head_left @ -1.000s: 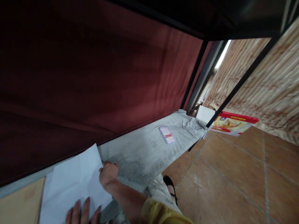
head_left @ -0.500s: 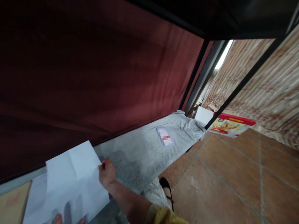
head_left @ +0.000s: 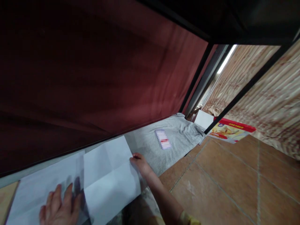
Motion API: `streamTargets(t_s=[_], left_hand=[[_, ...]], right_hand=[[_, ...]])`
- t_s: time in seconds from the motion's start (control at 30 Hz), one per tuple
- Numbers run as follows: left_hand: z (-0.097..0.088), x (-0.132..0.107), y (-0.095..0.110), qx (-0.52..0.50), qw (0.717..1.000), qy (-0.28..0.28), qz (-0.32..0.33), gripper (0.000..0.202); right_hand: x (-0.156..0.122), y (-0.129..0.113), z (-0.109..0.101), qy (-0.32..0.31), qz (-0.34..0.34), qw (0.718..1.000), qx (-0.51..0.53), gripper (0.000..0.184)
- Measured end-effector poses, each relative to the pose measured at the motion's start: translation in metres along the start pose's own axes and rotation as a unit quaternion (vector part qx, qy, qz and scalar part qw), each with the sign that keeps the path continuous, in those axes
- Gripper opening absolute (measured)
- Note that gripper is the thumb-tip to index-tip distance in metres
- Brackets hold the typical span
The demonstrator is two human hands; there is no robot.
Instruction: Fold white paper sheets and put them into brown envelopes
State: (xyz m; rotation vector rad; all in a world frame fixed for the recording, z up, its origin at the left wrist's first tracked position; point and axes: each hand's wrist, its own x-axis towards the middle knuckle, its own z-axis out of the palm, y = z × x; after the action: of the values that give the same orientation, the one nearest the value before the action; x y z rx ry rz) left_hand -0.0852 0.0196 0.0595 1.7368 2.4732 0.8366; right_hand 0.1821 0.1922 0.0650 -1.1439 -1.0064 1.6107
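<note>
A creased white sheet of paper (head_left: 112,162) lies partly raised at the lower middle, with fold lines across it. My right hand (head_left: 141,163) pinches its right edge between thumb and fingers. To the left, another stretch of white paper (head_left: 44,181) lies flat; whether it joins the creased sheet I cannot tell. Above or on that paper, my left hand (head_left: 61,204) is spread with fingers apart and casts a shadow. A tan edge (head_left: 8,198), like cardboard, shows beyond the paper at the far left.
Grey cloth (head_left: 150,137) covers the low surface, with a blurred pale flat item (head_left: 163,139) on it. Behind hangs a dark red curtain (head_left: 117,84). Black frame bars (head_left: 241,90) cross at right, near a red and yellow box (head_left: 231,129) on the tiled floor (head_left: 225,175).
My right hand has moved right, drawing the creased sheet along and opening it wider. My left hand has come further into view over the paper at left.
</note>
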Motion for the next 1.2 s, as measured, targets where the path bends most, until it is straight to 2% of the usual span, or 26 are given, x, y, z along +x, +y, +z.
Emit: streamTargets(t_s=[0.1,0.2,0.33,0.57,0.63,0.7,0.77,0.83,0.9,1.07,1.13,1.2], left_hand=[[0.016,0.023,0.027,0.034,0.997,-0.007,0.064,0.067],[0.028,0.037,0.037,0.094,0.985,-0.062,0.129,0.058],[0.034,0.040,0.028,0.137,0.974,-0.099,0.153,0.055],[0.034,0.035,0.009,0.095,0.980,-0.061,0.167,0.054],[0.035,0.040,0.008,0.045,0.985,-0.062,0.157,0.053],[0.034,0.044,0.012,-0.025,0.991,-0.057,0.121,0.052],[0.031,0.044,0.023,-0.097,0.993,-0.053,0.049,0.052],[0.026,0.041,0.039,-0.165,0.982,-0.070,-0.053,0.054],[0.021,0.037,0.059,-0.247,0.949,-0.098,-0.168,0.061],[0.004,0.035,0.099,-0.441,0.829,-0.102,-0.328,0.054],[-0.004,0.042,0.107,-0.494,0.769,-0.141,-0.382,0.046],[-0.015,0.053,0.112,-0.528,0.719,-0.200,-0.405,0.035]], right_hand=[[-0.003,0.002,-0.012,0.020,0.001,1.000,0.006,0.015],[-0.005,0.003,-0.020,0.009,0.009,1.000,0.009,0.014],[-0.002,0.002,-0.029,0.001,0.034,0.999,0.002,0.016],[0.006,0.001,-0.032,0.016,0.026,0.999,-0.026,0.009],[0.006,0.001,-0.031,0.013,0.023,0.999,-0.038,0.008],[0.004,0.001,-0.031,0.008,0.017,0.999,-0.040,0.009],[0.000,0.000,-0.032,-0.002,0.004,1.000,-0.024,0.011],[-0.005,-0.005,-0.033,-0.013,-0.008,1.000,-0.004,0.014],[-0.010,-0.013,-0.035,-0.021,-0.009,1.000,0.008,0.016],[-0.021,-0.052,-0.034,-0.054,-0.017,0.998,0.033,0.020],[-0.023,-0.072,-0.030,-0.073,-0.038,0.996,0.033,0.021],[-0.023,-0.091,-0.026,-0.083,-0.064,0.994,0.013,0.022]])
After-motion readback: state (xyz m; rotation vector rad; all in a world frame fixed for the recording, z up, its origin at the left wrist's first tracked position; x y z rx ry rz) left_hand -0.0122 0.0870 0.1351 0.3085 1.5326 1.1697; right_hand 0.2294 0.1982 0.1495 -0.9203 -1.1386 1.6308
